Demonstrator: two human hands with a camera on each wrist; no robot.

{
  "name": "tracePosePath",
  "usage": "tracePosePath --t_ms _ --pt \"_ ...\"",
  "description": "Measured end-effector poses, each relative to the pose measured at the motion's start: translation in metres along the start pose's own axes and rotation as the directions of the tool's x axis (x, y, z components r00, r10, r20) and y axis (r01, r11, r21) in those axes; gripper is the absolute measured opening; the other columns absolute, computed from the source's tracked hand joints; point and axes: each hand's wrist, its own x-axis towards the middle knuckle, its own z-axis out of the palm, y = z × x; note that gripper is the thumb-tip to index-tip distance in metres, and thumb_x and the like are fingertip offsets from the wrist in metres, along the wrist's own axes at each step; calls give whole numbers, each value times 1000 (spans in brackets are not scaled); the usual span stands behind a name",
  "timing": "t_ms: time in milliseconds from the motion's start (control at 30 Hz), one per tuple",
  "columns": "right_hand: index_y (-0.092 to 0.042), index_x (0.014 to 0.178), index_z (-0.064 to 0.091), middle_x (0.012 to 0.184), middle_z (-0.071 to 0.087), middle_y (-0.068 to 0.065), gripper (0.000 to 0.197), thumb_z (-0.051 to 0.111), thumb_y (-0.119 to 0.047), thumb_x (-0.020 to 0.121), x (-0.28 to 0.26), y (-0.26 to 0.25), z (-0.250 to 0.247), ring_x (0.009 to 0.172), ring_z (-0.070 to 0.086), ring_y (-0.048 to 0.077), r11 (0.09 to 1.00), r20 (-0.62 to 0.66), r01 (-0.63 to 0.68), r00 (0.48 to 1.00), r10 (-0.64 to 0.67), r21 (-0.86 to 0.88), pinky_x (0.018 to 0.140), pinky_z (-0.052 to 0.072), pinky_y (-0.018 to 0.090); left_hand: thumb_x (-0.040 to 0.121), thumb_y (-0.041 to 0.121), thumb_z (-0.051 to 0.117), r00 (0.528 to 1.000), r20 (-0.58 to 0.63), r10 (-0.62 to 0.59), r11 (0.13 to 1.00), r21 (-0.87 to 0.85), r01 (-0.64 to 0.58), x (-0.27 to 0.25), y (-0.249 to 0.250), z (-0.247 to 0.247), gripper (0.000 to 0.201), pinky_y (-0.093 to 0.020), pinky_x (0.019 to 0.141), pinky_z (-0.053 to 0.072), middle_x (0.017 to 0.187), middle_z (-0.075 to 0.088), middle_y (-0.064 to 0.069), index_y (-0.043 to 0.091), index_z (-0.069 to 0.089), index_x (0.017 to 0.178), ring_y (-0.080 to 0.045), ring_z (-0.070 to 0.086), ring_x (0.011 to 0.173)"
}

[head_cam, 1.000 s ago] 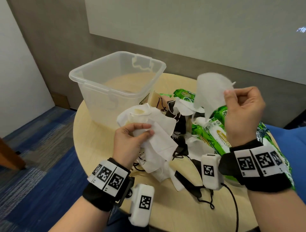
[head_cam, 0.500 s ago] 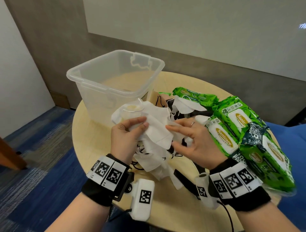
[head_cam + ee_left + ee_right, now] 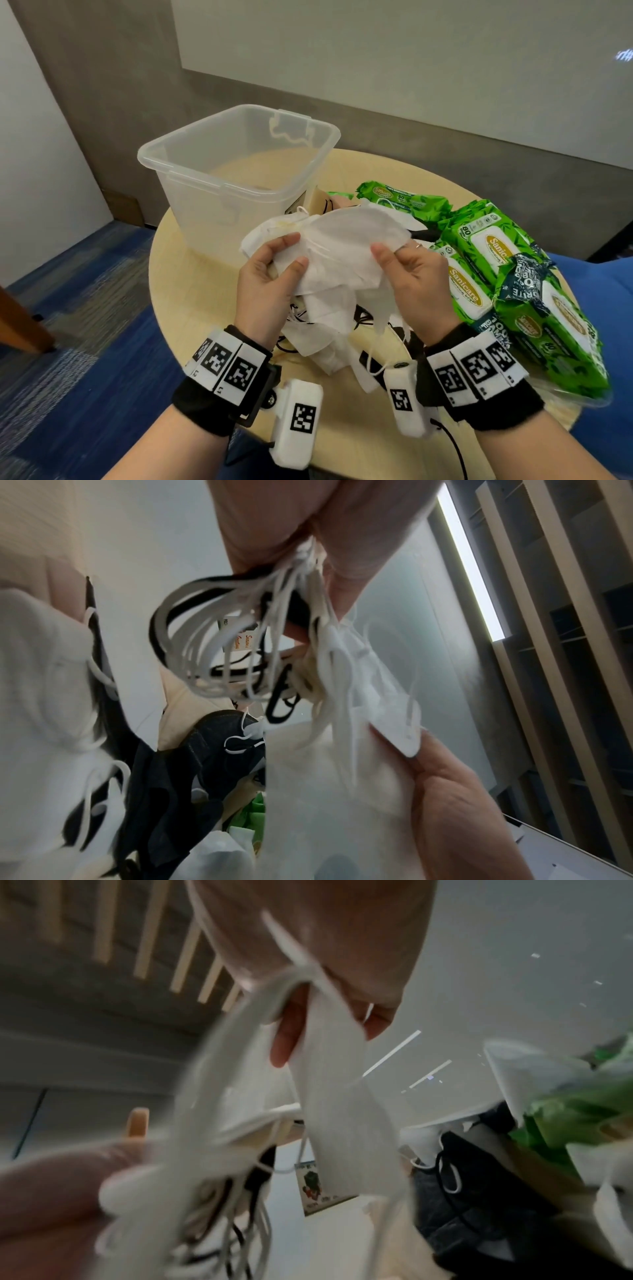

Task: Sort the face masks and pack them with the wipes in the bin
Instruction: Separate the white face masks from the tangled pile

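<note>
Several white face masks (image 3: 329,253) form one bunch held above the round wooden table (image 3: 191,274); exact count not readable, layers overlap. Left hand (image 3: 267,291) grips the bunch's left side, thumb on top, fingers curled beneath; the left wrist view shows many white and black ear loops (image 3: 212,647) gathered at its fingers. Right hand (image 3: 414,281) pinches the top mask's right edge between thumb and fingers. Under the bunch lie more white masks and at least one black mask (image 3: 192,772), largely covered. One clear plastic bin (image 3: 236,178) stands just behind the bunch, nothing visible inside. Wipes packs (image 3: 486,274), green, lie to the right: at least four, overlapping, farthest one partly hidden by masks. Right wrist view blurred. Blue carpet (image 3: 85,308) lies beyond the table edge.
</note>
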Motion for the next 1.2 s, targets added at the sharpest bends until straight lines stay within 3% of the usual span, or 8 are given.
tracePosePath --t_ms 233,367,467,633,733,833,1100,1200 --pt "9 51 38 54 35 8 54 62 -21 88 7 7 -11 53 28 21 928 -44 -270 956 290 258 54 28 30 84 -3 61 999 7 40 997 68 -40 -2 3 -1 24 -30 97 48 107 67 3 17 69 94 -11 60 107" --pt "-2 50 54 49 49 4 40 61 -26 81 11 -3 -25 51 45 17 937 -2 -229 971 238 264 53 38 23 87 0 58 999 -32 20 995 97 -16 0 2 -4 23 -29 100 46 108 65 8 19 67 97 -8 58 110" --pt "-15 75 76 77 73 -4 16 61 -22 74 10 -15 -34 74 68 10 865 201 -258 961 187 430 65 52 18 90 4 54 997 -68 -31 998 51 34 3 2 -3 21 -41 103 43 113 66 -4 17 67 100 -19 58 114" --pt "-6 84 73 82 74 -4 15 62 -12 75 8 -16 -26 76 68 7 894 249 -257 953 172 366 65 52 17 70 47 64 998 60 -33 995 -94 38 -2 9 3 53 -43 98 45 116 66 -12 9 67 108 -25 59 114" --pt "11 72 67 84 69 19 32 66 -21 74 5 -7 -17 76 64 20 950 196 -217 965 174 225 68 52 31 66 19 80 996 90 20 1000 -15 -18 -6 10 11 41 -22 80 52 104 69 -3 10 66 104 -11 64 100" --pt "-5 58 65 63 60 4 21 71 -15 75 4 -6 -16 62 54 6 974 170 -193 971 171 123 61 44 17 72 -5 72 997 58 46 998 40 -49 -5 5 12 33 -26 78 56 96 70 4 10 67 101 -9 66 92" --pt "-31 84 65 93 66 -13 31 72 -3 75 14 -11 -40 93 62 9 985 -131 -170 977 169 3 94 49 37 74 -5 71 996 -62 69 993 96 -63 6 -2 -5 33 -41 89 54 105 67 -1 19 67 96 -21 64 104" --pt "-36 106 53 112 56 -22 53 76 -3 71 15 -19 -40 97 56 -2 999 -208 -46 977 44 -3 90 47 23 73 -5 72 993 -54 105 987 128 -97 5 -1 -5 33 -34 86 55 100 67 4 22 66 90 -18 63 100"
